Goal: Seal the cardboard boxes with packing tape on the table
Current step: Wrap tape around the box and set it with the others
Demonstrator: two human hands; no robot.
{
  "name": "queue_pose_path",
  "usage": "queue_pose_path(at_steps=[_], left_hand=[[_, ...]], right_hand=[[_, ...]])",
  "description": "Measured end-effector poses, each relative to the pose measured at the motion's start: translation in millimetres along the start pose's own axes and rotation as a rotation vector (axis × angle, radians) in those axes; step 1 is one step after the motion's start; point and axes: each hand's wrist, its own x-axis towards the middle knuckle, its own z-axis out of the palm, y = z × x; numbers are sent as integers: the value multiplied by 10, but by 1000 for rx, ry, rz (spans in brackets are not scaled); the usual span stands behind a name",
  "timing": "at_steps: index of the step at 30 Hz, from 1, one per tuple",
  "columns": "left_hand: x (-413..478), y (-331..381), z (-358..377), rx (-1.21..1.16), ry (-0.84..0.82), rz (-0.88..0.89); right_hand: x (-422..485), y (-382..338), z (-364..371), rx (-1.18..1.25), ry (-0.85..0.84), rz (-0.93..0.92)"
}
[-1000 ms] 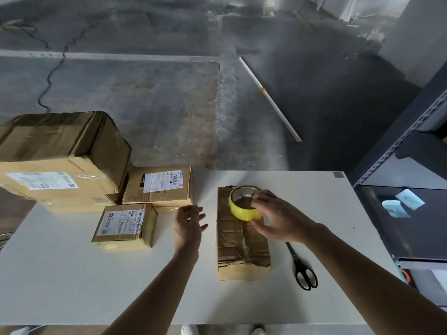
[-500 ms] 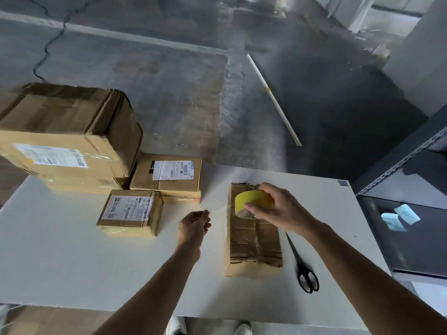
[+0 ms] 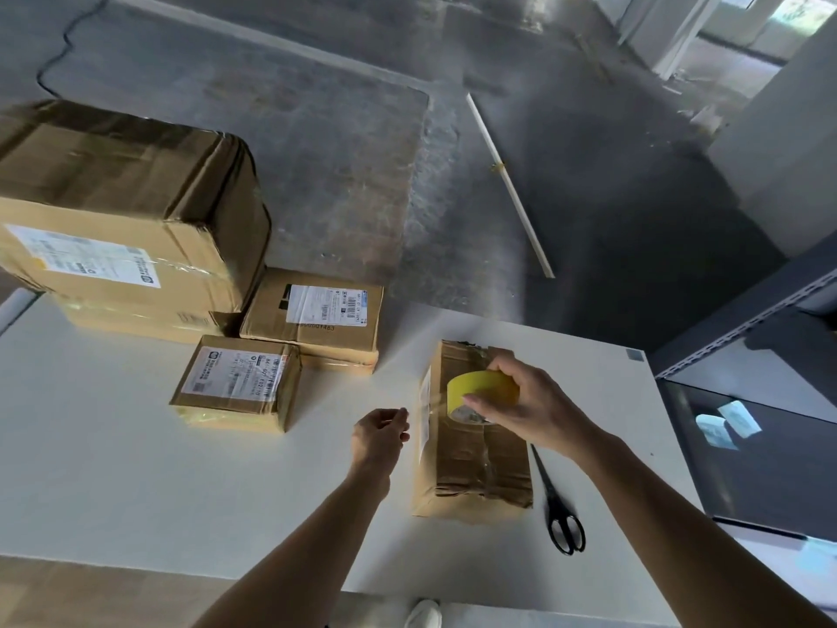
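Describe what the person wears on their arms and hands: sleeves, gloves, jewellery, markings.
The left forearm and right forearm are bare to the picture's edge; no sleeve shows. The left hand and right hand are ungloved. No watch, bracelet or ring is visible, and no markings can be made out.

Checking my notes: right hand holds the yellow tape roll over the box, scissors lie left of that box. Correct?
No. The head view shows the scissors right of the box; the right hand does hold the tape roll over it.
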Motion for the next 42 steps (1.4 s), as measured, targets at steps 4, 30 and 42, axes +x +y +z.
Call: queue_pose_path(at_steps=[4, 30, 42], left_hand=[[11, -53, 77, 28, -22, -2], [-12, -44, 169, 257, -102, -134], [-326, 80, 204, 372, -297, 467]], right_hand=[[-27, 18, 9, 66, 6, 47], [-120, 166, 153, 384, 74, 316], [-77, 160, 64, 349, 6, 355]])
